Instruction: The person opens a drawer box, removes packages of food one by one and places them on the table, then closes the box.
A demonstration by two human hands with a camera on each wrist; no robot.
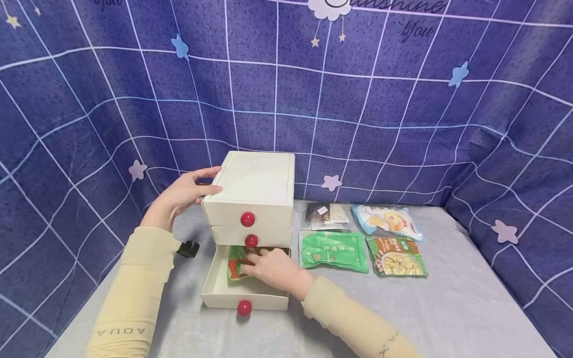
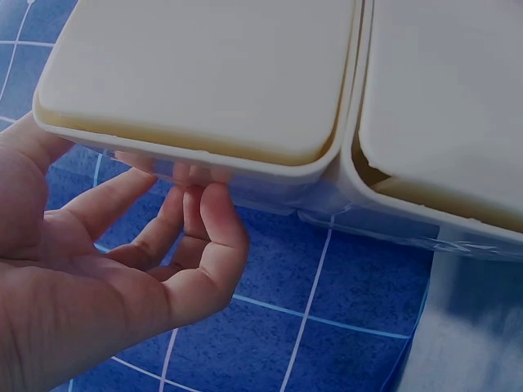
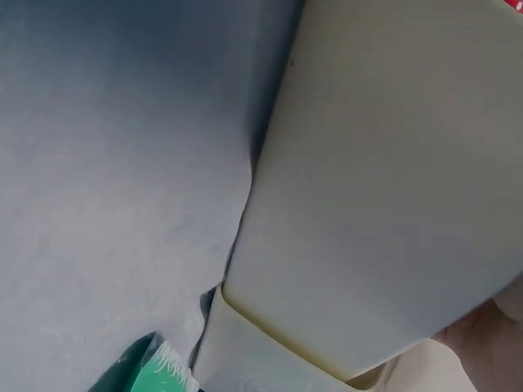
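A white three-drawer cabinet with red knobs stands on the grey cloth. Its bottom drawer is pulled out, while the upper two are closed. Against the cabinet's left side rests my left hand, with thumb and a finger on the top edge; the left wrist view shows bent fingers touching the side. My right hand reaches into the bottom drawer, fingers laid over a green and red food packet. Part of that packet is hidden by the hand and the drawer above. The drawer wall fills much of the right wrist view.
Several food packets lie right of the cabinet: a green pouch, a green and brown packet, a blue and white packet and a dark and clear one. A blue curtain hangs close behind. A black object sits near the left wrist.
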